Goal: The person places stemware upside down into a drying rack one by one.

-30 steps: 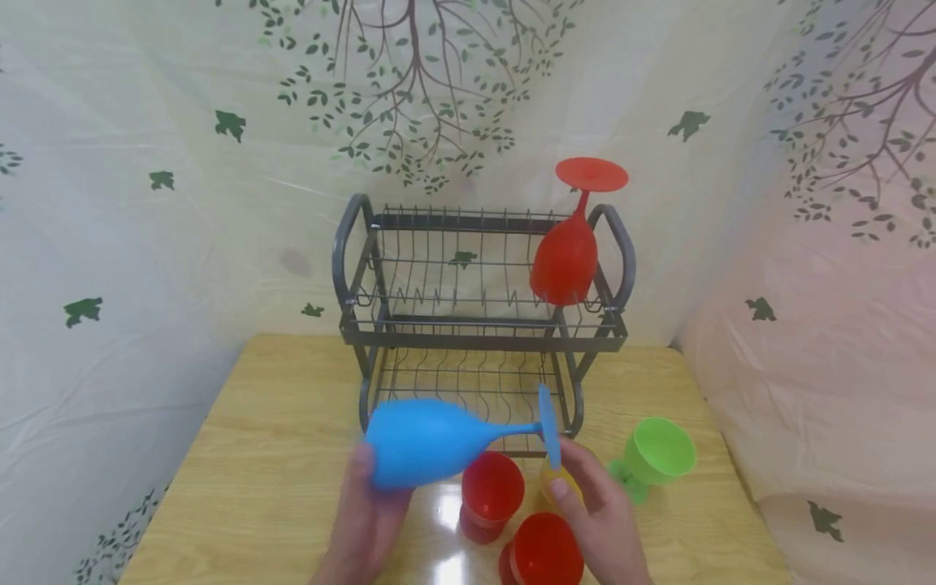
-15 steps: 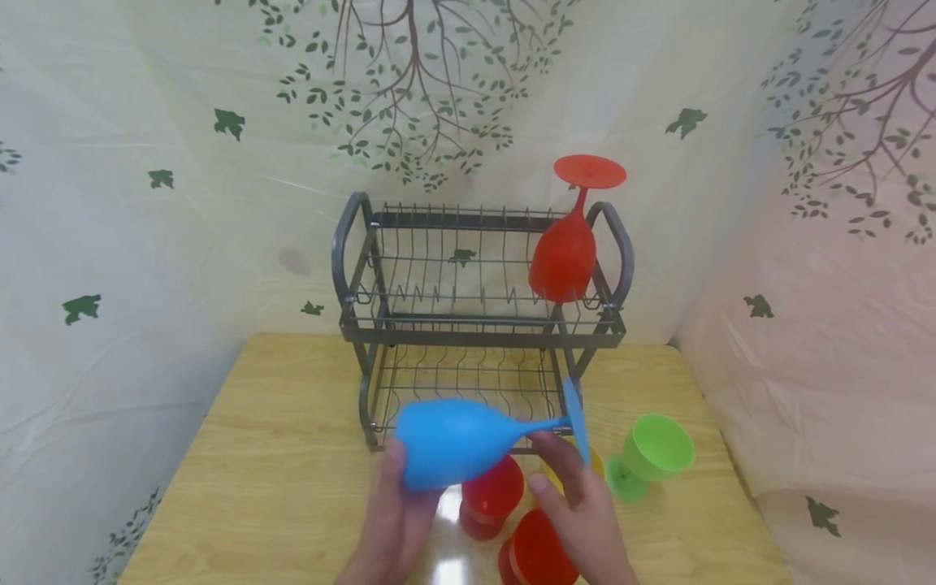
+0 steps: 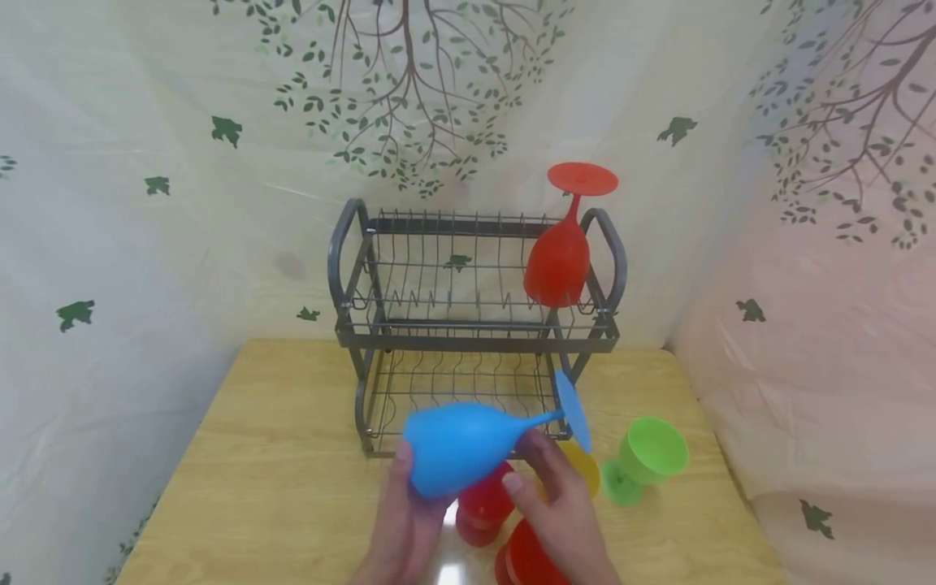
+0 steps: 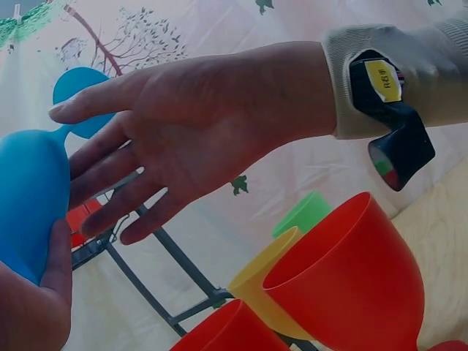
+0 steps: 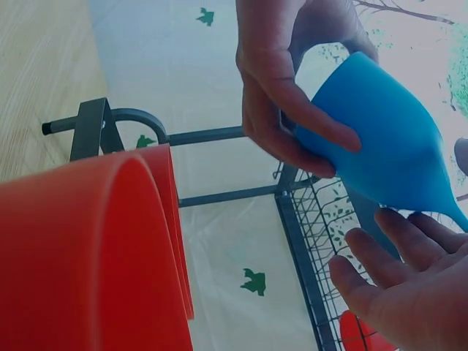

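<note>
The left hand (image 3: 409,524) is holding the big, shiny blue wine glass (image 3: 461,447), which looks like plastic, with its fingers curled round the wide cup part. That part is fat and round, so there is plenty to grip. The glass is up in the air on its side, mouth toward 8 o'clock, foot toward 2 o'clock. The right hand (image 3: 559,504) is wide, fingers spread out close under the thin stem end, maybe to steady it; I cannot tell if they touch.

At 12 o'clock from the blue glass is the dark metal wire rack (image 3: 475,343) with two shelves. At 1 o'clock, a tall red wine glass (image 3: 557,264) leans upside down on the top shelf, probably because its wide mouth sits better on wires. At 5 o'clock are a short red cup (image 3: 484,497) and a second red cup (image 3: 530,556). The round yellow cup (image 3: 582,467) and bright green stemmed cup (image 3: 654,451) are nearer 3 o'clock, on the pale wooden table (image 3: 292,406).
</note>
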Demonstrator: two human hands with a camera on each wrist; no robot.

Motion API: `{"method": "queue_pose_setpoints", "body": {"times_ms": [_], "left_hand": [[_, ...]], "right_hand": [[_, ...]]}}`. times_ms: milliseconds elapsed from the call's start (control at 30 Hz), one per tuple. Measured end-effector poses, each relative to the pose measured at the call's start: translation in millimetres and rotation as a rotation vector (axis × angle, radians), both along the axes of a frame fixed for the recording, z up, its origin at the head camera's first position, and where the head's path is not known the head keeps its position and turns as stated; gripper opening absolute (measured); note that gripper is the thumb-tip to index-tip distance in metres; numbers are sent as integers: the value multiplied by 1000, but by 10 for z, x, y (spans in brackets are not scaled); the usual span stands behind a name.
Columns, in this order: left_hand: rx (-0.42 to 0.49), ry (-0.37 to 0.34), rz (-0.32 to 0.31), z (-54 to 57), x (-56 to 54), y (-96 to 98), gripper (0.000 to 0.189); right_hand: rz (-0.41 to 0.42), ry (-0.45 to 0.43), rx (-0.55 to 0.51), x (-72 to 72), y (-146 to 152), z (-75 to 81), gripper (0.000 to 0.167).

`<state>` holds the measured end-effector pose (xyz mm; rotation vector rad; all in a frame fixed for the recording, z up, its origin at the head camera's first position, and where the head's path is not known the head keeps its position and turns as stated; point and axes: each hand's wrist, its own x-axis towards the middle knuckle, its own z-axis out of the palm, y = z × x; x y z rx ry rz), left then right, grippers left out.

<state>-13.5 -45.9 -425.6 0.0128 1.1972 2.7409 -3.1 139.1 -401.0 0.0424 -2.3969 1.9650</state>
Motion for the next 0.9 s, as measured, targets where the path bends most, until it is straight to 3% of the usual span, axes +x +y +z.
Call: {"method": "queue_pose_setpoints", "body": {"times_ms": [200,467,700,900], "left_hand": [[-29,-49,6,18,12,13,70],[-98,11,-17,-38,-39,44,62],[-109,74,-92,-80,-34,22,59],[-140,10,-165,-40,-76,3,65]], "right_hand": [[2,-14,-52,3,-60,-12,56],[-26,-82,-89,-40,-43,25,69],[-30,-128,-91,-75,-29,53,80],[-38,-104,-32,-112,38,95,80]]}}
